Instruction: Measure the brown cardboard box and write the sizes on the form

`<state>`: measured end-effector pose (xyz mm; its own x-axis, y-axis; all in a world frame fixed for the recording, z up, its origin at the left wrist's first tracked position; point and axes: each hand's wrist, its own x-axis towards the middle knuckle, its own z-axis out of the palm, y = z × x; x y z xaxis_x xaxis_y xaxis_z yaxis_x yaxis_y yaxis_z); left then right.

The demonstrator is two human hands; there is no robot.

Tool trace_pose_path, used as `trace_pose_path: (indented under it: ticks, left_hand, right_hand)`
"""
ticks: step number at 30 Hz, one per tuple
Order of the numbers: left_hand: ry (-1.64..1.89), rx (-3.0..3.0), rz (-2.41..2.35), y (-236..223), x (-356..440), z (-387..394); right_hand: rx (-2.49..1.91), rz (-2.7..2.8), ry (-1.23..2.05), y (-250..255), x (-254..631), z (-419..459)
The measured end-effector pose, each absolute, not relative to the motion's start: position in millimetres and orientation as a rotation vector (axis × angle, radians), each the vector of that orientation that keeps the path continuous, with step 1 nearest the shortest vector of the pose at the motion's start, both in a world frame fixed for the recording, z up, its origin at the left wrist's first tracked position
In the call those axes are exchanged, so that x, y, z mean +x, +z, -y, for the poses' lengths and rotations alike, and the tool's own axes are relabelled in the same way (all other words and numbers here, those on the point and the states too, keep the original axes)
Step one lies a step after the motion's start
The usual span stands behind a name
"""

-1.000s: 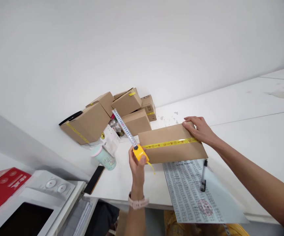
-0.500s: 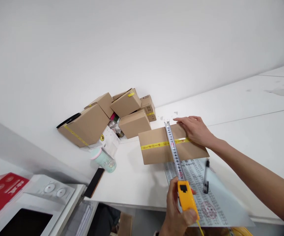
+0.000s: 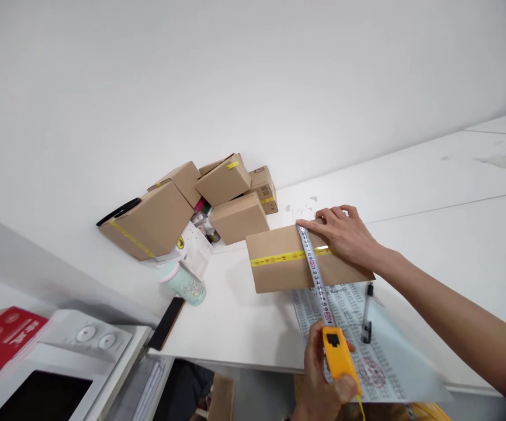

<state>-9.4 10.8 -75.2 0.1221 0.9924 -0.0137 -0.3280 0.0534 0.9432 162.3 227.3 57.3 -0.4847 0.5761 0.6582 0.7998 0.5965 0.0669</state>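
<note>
A flat cardboard box with a yellow tape strip lies on the white table. My right hand rests on its top, fingers pinning the end of a tape measure blade at the box's far edge. The blade runs across the box toward me. My left hand grips the yellow tape measure case near the table's front edge.
A printed sheet with a black pen lies under the box's near side. Several cardboard boxes are piled against the wall, with a mint cup and a phone nearby. A white appliance stands at lower left.
My left hand carried the tape measure from the box's left end round to its near side. The blade now lies across the box, its tip pinned by my right fingers.
</note>
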Motion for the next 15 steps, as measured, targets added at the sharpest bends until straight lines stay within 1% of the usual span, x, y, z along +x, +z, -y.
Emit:
trace_pose_path:
  ticks: [6, 11, 15]
  left_hand:
    - [1.196, 1.015, -1.036, -77.7, -13.9, -17.0]
    - [1.158, 1.035, -1.016, -71.3, -14.5, -21.9]
    - [1.149, 1.052, -1.055, -66.9, -13.6, -17.0]
  right_hand:
    - [-1.097, 2.240, -0.466, 58.4, 163.0, -223.9]
    - [-1.111, 2.255, -0.433, 58.1, 163.6, -225.1]
    - [-1.083, 2.198, -0.344, 52.3, 163.3, -225.4]
